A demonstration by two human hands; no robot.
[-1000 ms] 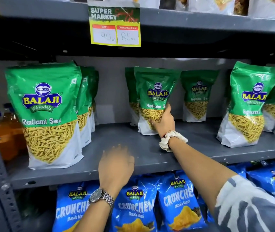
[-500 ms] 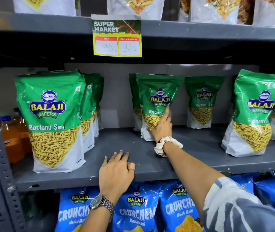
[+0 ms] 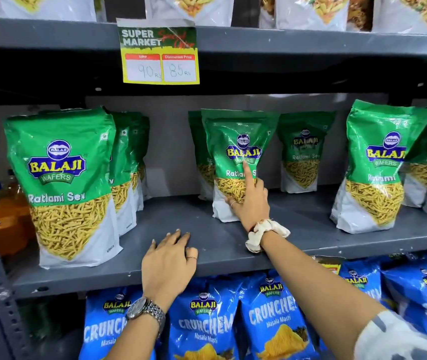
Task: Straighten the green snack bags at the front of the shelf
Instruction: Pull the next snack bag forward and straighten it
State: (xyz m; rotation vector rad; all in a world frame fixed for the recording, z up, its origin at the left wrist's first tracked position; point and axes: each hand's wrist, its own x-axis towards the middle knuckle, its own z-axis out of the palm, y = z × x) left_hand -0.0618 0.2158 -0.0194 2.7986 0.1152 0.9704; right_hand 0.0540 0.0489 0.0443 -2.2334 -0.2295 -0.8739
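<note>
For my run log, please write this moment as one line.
left hand: flat on shelf | right hand: fingers on middle green bag | bag: upright, set back | grasp: none

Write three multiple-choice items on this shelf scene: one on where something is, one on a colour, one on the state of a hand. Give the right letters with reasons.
1. Where is the left hand?
A. flat on the grey shelf, near its front edge
B. on the price tag
C. inside a blue bag

2. What colour are the bags on the shelf below?
A. red
B. blue
C. green

3. How does the right hand meet the middle green bag?
A. it pinches the bag's top seal
B. it hangs clear of the bag
C. its fingers rest against the bag's front, forefinger pointing up

Answers: 1 A, the palm lies on bare shelf between the bags. 2 B, the Crunchem bags are blue. 3 C, the forefinger reaches up to the logo.
</note>
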